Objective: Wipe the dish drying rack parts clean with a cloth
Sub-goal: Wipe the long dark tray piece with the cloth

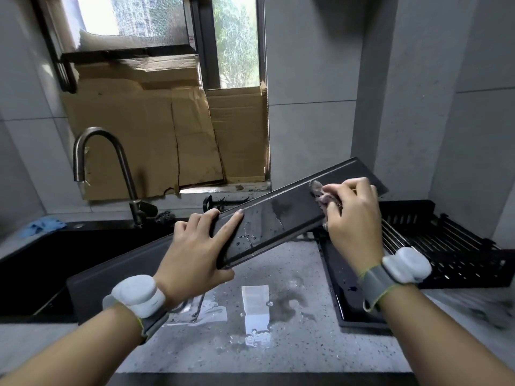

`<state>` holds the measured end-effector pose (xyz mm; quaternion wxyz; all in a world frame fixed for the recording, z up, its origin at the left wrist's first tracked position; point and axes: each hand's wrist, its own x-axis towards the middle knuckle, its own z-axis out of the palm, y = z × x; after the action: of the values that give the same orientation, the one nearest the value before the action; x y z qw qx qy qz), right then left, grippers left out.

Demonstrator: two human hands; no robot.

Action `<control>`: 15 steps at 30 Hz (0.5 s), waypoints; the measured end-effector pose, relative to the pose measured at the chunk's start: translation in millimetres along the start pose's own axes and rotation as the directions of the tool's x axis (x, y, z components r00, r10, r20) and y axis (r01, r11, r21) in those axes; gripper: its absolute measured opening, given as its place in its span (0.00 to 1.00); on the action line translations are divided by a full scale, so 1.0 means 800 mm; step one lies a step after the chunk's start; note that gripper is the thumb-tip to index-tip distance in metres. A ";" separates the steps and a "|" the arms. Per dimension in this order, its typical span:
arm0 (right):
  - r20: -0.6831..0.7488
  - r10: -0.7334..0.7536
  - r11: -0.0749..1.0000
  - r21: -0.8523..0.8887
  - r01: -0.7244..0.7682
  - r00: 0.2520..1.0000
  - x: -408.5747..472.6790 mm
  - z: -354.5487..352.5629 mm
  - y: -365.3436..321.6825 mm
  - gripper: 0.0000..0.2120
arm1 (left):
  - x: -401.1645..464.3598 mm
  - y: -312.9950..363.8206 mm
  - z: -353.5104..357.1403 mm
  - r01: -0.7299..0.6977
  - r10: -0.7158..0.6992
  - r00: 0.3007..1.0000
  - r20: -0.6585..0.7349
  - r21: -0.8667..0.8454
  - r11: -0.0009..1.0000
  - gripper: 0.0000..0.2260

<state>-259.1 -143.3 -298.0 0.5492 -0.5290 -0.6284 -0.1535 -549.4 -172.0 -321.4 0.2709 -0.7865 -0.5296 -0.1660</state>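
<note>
Left hand [195, 246] grips the near-left end of a long black tray [281, 213], held tilted above the wet bench [278, 352]; its glossy face carries water streaks. Right hand [351, 215], fingers curled, presses a crumpled purplish cloth [320, 195] onto the tray's far-right end.

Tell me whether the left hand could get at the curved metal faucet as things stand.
Probably not yet: the left hand grips the long black tray panel, so it isn't free. The curved metal faucet itself stands unobstructed.
</note>
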 end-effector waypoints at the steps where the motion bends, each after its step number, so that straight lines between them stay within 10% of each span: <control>1: 0.003 0.005 1.000 -0.028 -0.005 1.000 0.001 0.002 0.003 0.12 | 0.000 0.002 -0.002 -0.008 0.008 1.000 -0.006 0.004 1.000 0.48; 9: 0.262 -0.324 0.944 0.150 0.293 0.909 -0.039 0.023 -0.032 0.12 | 0.002 0.012 0.002 -0.037 0.036 0.999 0.026 0.052 0.998 0.49; 15: 0.059 -0.090 0.996 0.031 0.088 0.994 -0.016 0.018 -0.004 0.14 | -0.016 -0.013 0.006 -0.010 0.008 1.000 0.024 0.064 0.998 0.52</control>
<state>-271.4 -139.7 -312.9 0.5301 -0.4969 -0.6698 -0.1527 -564.2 -176.0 -329.7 0.2904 -0.7817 -0.5342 -0.1385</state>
